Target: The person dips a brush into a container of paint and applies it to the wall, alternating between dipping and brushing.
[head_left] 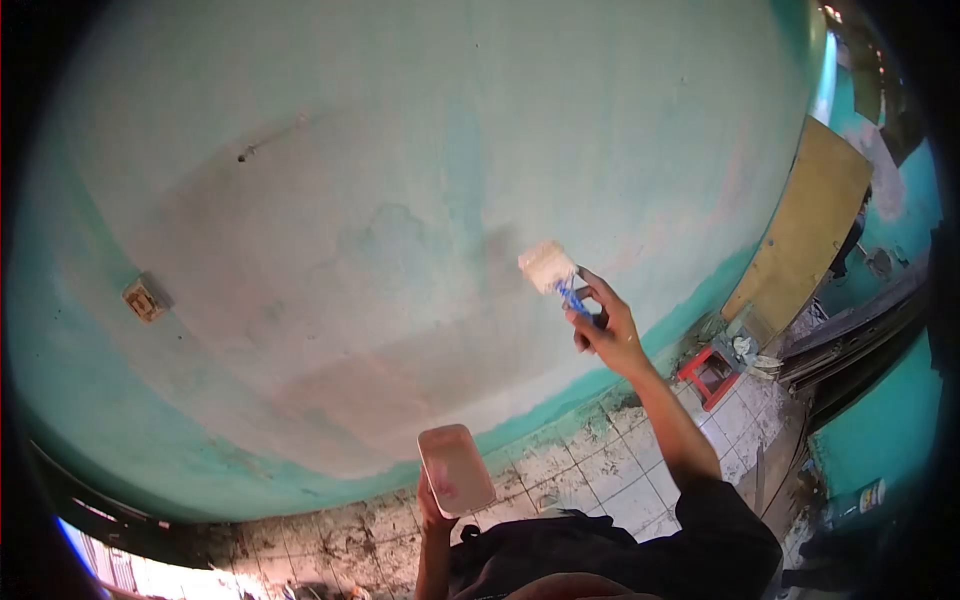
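Note:
My right hand point(612, 328) is raised before the wall, its fingers closed round the blue handle of a wide paintbrush point(548, 267). The brush's pale, paint-coated head points up and left and overlaps the wall point(400, 330) in this view. Lower down, my left hand point(432, 505) grips the side of a shallow rectangular plastic container point(458, 468) with rounded corners. Pinkish smears show inside the container, and part of my left hand is hidden behind it. The wall is turquoise with a broad whitish coat over most of it and darker, damp-looking patches.
A wall socket box point(145, 298) sticks out at the left. On the right, a red stool point(710, 375) stands on the dirty tiled floor point(590, 465), near a leaning wooden board point(800, 235). A labelled tub point(868, 500) is at the lower right.

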The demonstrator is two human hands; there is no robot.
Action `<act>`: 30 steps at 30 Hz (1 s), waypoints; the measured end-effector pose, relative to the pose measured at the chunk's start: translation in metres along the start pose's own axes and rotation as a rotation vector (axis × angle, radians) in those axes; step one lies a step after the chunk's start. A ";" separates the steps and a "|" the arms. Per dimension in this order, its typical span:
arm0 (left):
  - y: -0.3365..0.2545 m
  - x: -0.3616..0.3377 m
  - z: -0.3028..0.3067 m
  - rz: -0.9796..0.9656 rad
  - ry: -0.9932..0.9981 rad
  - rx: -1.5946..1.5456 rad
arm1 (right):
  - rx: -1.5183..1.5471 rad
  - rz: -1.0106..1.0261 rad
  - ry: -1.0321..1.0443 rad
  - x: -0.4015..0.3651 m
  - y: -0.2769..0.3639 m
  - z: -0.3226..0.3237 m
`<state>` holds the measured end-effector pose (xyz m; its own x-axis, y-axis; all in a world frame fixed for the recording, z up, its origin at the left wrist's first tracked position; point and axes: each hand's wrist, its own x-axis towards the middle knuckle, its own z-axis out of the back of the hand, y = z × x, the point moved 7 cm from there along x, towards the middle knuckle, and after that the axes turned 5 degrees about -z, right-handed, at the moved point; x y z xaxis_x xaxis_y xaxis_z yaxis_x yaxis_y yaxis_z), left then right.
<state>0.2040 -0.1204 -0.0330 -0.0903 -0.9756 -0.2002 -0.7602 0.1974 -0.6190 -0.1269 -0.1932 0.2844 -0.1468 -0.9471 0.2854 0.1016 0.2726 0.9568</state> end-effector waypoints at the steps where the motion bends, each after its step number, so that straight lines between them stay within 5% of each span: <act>1: -0.002 -0.001 0.007 0.001 0.020 0.002 | -0.045 0.014 0.079 0.013 0.004 0.000; 3: -0.002 0.000 0.014 0.066 0.065 -0.165 | -0.106 0.111 0.058 0.034 0.031 0.005; 8: -0.053 -0.030 -0.015 -0.106 0.138 0.227 | -0.474 0.615 -0.180 0.096 0.156 0.011; 10: -0.072 -0.036 -0.016 -0.586 0.394 1.121 | -0.733 0.819 -0.324 0.110 0.228 0.000; 13: -0.054 -0.010 0.043 -0.406 0.327 0.817 | -0.992 1.164 -0.478 0.141 0.307 -0.012; 14: -0.059 -0.012 0.035 -0.398 0.330 0.811 | -1.002 1.160 -0.474 0.151 0.317 -0.017; 16: -0.047 -0.016 0.015 0.178 0.206 -0.083 | -1.100 1.013 -0.477 0.173 0.326 -0.024; 22: -0.028 -0.004 0.040 0.235 0.183 -0.180 | -1.020 0.833 -0.244 0.142 0.151 -0.052; 25: -0.039 -0.012 0.019 0.283 0.198 -0.267 | -1.167 0.319 0.029 0.139 0.107 -0.031; 26: -0.047 -0.020 0.009 0.285 0.197 -0.269 | -1.222 0.476 -0.022 0.142 0.125 -0.023; 28: -0.085 -0.035 -0.021 -0.067 0.340 0.323 | -1.251 0.621 -0.161 0.151 0.190 -0.017; 30: -0.076 -0.025 -0.009 -0.024 0.330 0.280 | -1.076 0.722 -0.364 0.150 0.277 -0.014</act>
<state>0.2585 -0.1117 0.0262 -0.3105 -0.9496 0.0422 -0.5644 0.1485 -0.8120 -0.1073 -0.2620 0.5914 0.0331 -0.5052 0.8624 0.9583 0.2612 0.1162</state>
